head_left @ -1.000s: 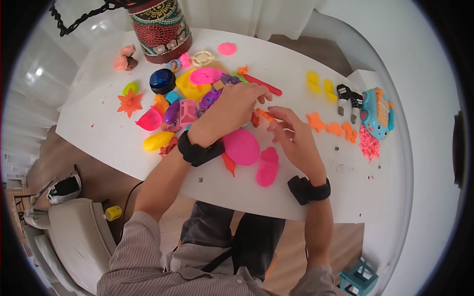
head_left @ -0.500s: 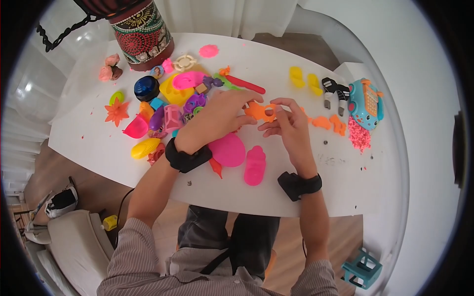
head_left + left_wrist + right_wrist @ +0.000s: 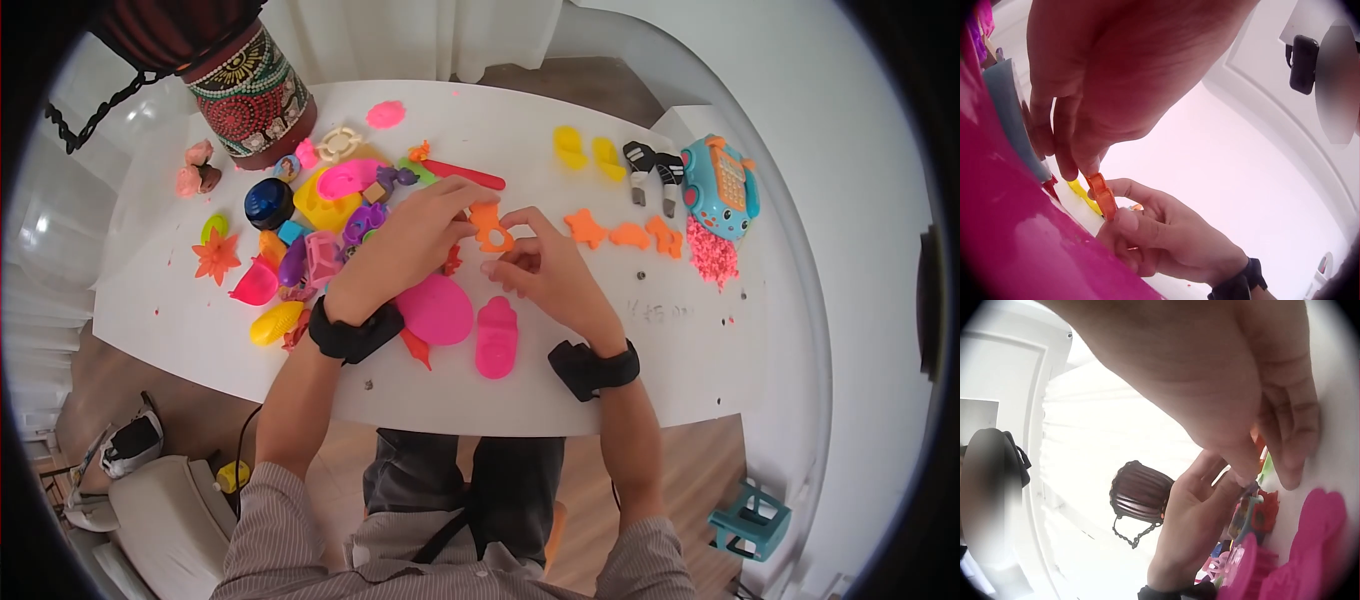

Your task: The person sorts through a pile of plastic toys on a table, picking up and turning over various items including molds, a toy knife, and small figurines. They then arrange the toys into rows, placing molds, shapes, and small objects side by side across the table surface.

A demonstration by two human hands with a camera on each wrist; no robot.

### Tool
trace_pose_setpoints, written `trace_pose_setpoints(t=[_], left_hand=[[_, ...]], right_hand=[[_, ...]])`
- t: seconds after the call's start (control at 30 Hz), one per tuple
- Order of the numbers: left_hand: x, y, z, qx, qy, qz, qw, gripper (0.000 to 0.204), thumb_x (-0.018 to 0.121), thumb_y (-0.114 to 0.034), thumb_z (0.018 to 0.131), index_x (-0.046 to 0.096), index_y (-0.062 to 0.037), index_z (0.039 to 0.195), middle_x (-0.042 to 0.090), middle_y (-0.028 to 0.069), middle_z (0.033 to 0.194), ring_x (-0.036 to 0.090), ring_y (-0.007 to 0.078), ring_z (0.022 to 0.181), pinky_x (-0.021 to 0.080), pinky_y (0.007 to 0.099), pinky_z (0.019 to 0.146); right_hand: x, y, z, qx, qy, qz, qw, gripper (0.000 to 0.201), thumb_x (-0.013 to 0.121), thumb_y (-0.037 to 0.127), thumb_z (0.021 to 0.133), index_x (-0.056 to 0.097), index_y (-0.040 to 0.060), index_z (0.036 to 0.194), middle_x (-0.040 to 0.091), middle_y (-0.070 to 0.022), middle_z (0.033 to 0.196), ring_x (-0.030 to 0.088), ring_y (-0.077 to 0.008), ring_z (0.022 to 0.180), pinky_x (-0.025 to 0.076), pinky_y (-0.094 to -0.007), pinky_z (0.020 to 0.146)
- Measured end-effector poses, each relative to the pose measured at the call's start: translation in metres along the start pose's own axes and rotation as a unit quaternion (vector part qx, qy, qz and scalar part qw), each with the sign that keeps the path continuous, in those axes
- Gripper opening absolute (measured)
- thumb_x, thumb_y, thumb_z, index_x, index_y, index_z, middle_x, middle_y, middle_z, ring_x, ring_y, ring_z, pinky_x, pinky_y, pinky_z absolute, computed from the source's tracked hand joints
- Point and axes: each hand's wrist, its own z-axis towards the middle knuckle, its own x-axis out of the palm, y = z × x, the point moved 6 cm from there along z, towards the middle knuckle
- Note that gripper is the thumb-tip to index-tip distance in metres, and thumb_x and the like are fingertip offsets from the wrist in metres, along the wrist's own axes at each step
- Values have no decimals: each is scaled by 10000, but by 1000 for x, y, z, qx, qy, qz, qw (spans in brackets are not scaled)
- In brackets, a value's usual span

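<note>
An orange cutter-like piece with a round hole (image 3: 491, 230) is held up between the two hands, above the white table. The left hand (image 3: 405, 242) pinches its left side with thumb and finger. At its right side, the right hand (image 3: 560, 282) grips the edge with fingers bent. In the left wrist view the orange piece (image 3: 1102, 197) is seen edge-on, between the left hand (image 3: 1116, 81) and the right hand (image 3: 1179, 234). Below the hands lie a pink disc (image 3: 435, 310) and a pink mould (image 3: 497, 338).
Several orange shapes (image 3: 630, 236) lie to the right, with yellow pieces (image 3: 569, 148), a toy phone (image 3: 718, 188) and pink crumbs (image 3: 712, 252). A pile of toys, including a yellow mould (image 3: 325, 206), lies left of the hands. A patterned drum (image 3: 252, 95) stands at the back left.
The orange piece has been turned so that its hole faces the head camera, then tilted more upright. The head view has shifted, so things on the table appear further left.
</note>
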Motion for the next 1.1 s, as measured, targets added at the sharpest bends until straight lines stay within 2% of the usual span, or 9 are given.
trace_pose_setpoints(t=[0.1,0.3,0.47,0.53,0.63,0.7,0.8,1.03,1.1], left_hand=[[2,1,0,-5,9,-1,1000,447,652,50,904,632,-50,1340,669,152,1250,704,266,988,561,354,885],[1,-7,0,-21,-11,-48,999,415,679,12,931,617,-79,1331,657,159,1207,672,310,1016,555,396,853],[5,3,-3,-72,27,-67,995,384,682,25,920,630,-69,1288,664,158,1200,671,322,1043,554,399,895],[8,-1,-3,24,45,-4,999,405,647,52,915,628,-52,1305,644,142,1220,686,273,1057,566,357,893],[8,-1,-4,22,58,42,997,391,634,52,912,633,-50,1290,639,151,1237,682,294,1084,563,364,905],[8,-3,-4,26,54,44,997,378,628,46,916,636,-52,1281,638,154,1241,677,312,1078,557,372,912],[8,-7,-4,38,49,63,996,358,622,34,922,641,-57,1268,636,160,1241,665,345,1064,546,387,919],[8,-5,-4,36,46,83,995,316,623,6,933,651,-63,1241,647,159,1200,638,372,1029,522,417,908],[8,-3,-5,45,39,87,994,308,626,-1,934,653,-63,1234,657,158,1183,640,370,1017,520,417,905]], right_hand=[[-5,-4,0,-60,-76,-74,993,364,788,115,903,580,78,1200,705,-99,753,657,-186,649,516,-295,629],[-35,4,-8,-62,-186,-193,961,193,786,88,866,645,52,993,627,-84,664,615,-217,604,476,-355,590],[-53,-6,-11,-27,-204,-241,948,162,775,85,870,647,50,963,603,-83,647,619,-225,619,477,-356,597],[-54,-4,-12,-22,-209,-241,947,178,773,82,869,658,59,1003,600,-82,651,621,-231,626,479,-356,598],[-46,7,-10,-59,-195,-215,955,275,773,91,872,669,79,1126,664,-100,869,625,-243,638,498,-366,619],[-33,8,-8,-103,-186,-231,949,380,768,103,880,655,99,1243,645,-94,1151,650,-269,703,536,-386,669],[-18,3,-5,-119,-157,-264,944,392,761,114,888,650,97,1263,589,-72,1298,672,-291,776,563,-404,721],[-19,3,-15,-129,-179,-341,914,318,762,117,880,693,98,1190,645,-35,1200,686,-292,849,567,-406,730],[-25,4,-16,-78,-173,-333,924,230,764,116,875,729,95,1102,656,-17,1149,686,-290,855,561,-399,718]])
